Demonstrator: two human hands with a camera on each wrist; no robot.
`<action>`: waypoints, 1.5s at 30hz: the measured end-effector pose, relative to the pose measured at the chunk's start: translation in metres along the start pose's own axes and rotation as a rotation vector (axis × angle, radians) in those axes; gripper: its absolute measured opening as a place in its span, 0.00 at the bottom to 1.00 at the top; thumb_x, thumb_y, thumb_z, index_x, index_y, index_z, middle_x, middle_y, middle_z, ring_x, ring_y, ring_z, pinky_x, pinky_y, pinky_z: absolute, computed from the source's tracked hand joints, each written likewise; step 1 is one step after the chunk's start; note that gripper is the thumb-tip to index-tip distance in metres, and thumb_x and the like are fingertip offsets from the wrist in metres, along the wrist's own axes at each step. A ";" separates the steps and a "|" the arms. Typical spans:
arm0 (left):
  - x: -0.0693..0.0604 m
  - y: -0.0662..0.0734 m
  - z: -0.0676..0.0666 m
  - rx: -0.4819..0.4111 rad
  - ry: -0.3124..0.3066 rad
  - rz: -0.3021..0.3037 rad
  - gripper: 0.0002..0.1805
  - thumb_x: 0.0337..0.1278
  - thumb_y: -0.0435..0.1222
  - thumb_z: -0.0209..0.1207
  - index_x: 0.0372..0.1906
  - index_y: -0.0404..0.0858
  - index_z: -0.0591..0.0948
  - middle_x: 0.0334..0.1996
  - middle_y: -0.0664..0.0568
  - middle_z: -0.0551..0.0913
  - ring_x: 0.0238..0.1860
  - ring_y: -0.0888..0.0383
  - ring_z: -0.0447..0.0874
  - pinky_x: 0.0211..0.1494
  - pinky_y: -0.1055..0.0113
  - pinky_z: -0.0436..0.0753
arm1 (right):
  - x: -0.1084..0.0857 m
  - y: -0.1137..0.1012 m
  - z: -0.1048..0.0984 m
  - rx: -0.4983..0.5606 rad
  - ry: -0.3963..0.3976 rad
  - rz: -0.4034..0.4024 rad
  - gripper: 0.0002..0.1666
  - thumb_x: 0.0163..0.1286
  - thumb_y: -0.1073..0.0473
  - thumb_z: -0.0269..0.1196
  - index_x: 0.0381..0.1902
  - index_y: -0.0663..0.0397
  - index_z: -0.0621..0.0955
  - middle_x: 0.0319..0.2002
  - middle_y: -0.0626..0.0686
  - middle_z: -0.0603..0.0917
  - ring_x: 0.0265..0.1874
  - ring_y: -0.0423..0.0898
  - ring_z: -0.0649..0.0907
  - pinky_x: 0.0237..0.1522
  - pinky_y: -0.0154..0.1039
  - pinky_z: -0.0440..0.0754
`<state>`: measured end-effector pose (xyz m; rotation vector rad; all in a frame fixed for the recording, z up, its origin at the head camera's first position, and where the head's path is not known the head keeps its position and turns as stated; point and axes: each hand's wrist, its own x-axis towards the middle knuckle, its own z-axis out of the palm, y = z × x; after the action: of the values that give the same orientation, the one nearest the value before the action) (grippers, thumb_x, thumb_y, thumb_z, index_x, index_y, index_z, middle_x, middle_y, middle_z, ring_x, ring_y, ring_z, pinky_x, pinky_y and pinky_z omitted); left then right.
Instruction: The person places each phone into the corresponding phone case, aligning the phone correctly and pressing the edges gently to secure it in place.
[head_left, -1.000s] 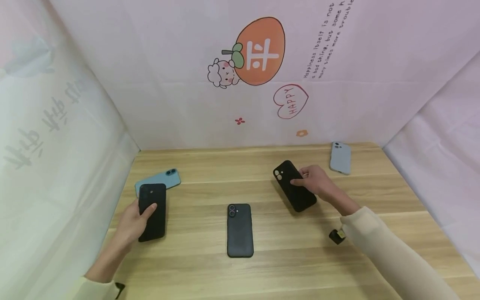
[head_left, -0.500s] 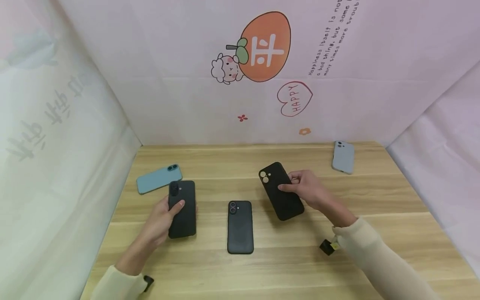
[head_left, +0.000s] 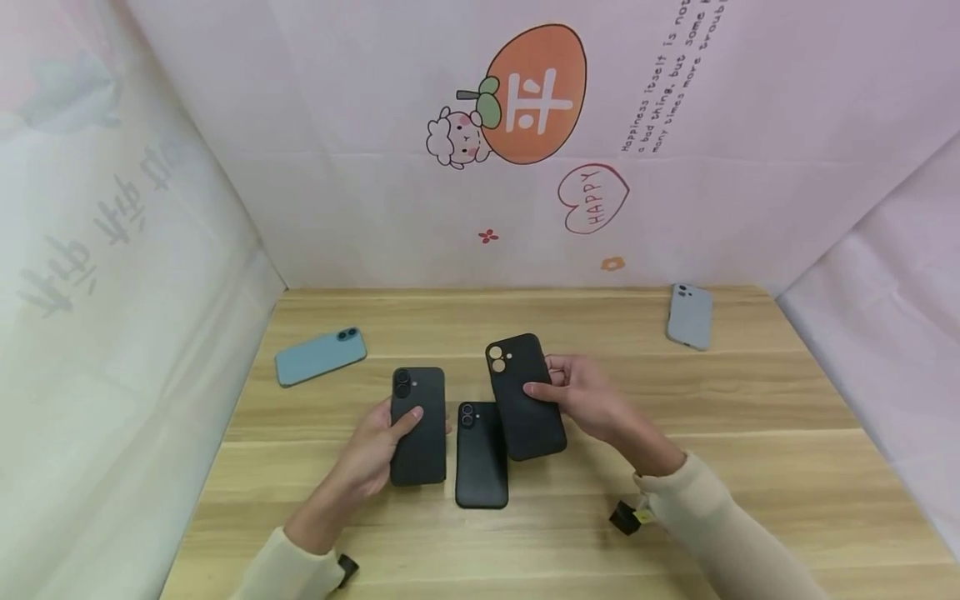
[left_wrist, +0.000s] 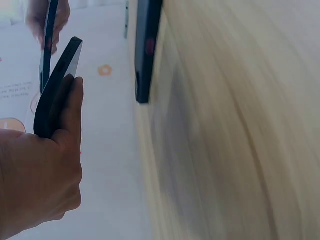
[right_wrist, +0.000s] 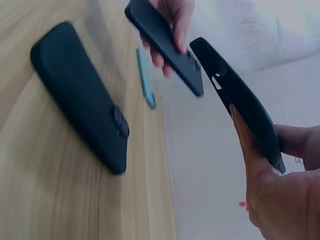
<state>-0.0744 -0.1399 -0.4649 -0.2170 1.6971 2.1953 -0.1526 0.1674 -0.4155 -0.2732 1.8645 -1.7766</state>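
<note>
My left hand point(head_left: 378, 446) grips a dark phone point(head_left: 418, 433) with two camera lenses, its thumb across the back. In my right hand point(head_left: 592, 400) is a black phone case point(head_left: 525, 392) with two round camera holes, pinched between thumb and fingers. The right wrist view shows this case point(right_wrist: 240, 100) edge-on as a thin shell. Between the hands a second dark phone point(head_left: 480, 475) lies on the table, lenses up. The held case hangs over and hides part of its upper right. The left-held phone is apart from it, just to its left.
At the back left of the wooden table point(head_left: 712, 517) lies a light blue phone point(head_left: 321, 357). A pale grey-blue phone point(head_left: 690, 317) lies at the back right. White printed cloth point(head_left: 360, 208) walls off the back and both sides.
My left hand has carried its phone rightward, away from the blue phone. My right hand has brought the case leftward and slightly nearer. The middle phone stays in place; the head view shifted slightly.
</note>
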 end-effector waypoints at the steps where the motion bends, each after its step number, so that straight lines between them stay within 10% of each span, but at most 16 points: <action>1: 0.001 -0.001 0.003 -0.011 -0.016 0.000 0.26 0.86 0.34 0.47 0.79 0.33 0.61 0.68 0.29 0.77 0.67 0.37 0.81 0.64 0.54 0.85 | 0.000 0.000 0.003 0.009 -0.007 0.000 0.18 0.75 0.73 0.64 0.58 0.79 0.77 0.37 0.58 0.92 0.37 0.46 0.92 0.42 0.42 0.91; 18: 0.006 -0.008 0.040 -0.135 -0.106 -0.014 0.30 0.86 0.38 0.49 0.82 0.34 0.58 0.73 0.35 0.73 0.71 0.45 0.77 0.68 0.53 0.82 | 0.007 0.001 0.034 0.093 0.040 -0.058 0.21 0.74 0.73 0.64 0.62 0.79 0.77 0.40 0.57 0.92 0.38 0.47 0.92 0.42 0.42 0.92; 31: 0.006 -0.007 0.047 -0.301 -0.166 0.008 0.36 0.88 0.55 0.36 0.86 0.40 0.49 0.84 0.44 0.55 0.84 0.48 0.53 0.84 0.50 0.57 | 0.014 0.003 0.051 0.129 0.060 -0.070 0.24 0.74 0.71 0.64 0.65 0.76 0.76 0.46 0.63 0.91 0.41 0.47 0.92 0.44 0.43 0.91; 45: 0.006 -0.005 0.054 -0.298 -0.197 0.002 0.36 0.86 0.57 0.39 0.84 0.41 0.56 0.79 0.41 0.65 0.77 0.53 0.66 0.78 0.57 0.72 | 0.019 0.009 0.076 0.093 0.079 -0.087 0.19 0.74 0.68 0.66 0.58 0.74 0.79 0.37 0.59 0.92 0.31 0.44 0.91 0.28 0.33 0.86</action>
<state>-0.0734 -0.0862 -0.4572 -0.0698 1.2652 2.3770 -0.1281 0.0937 -0.4269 -0.2563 1.8432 -1.9528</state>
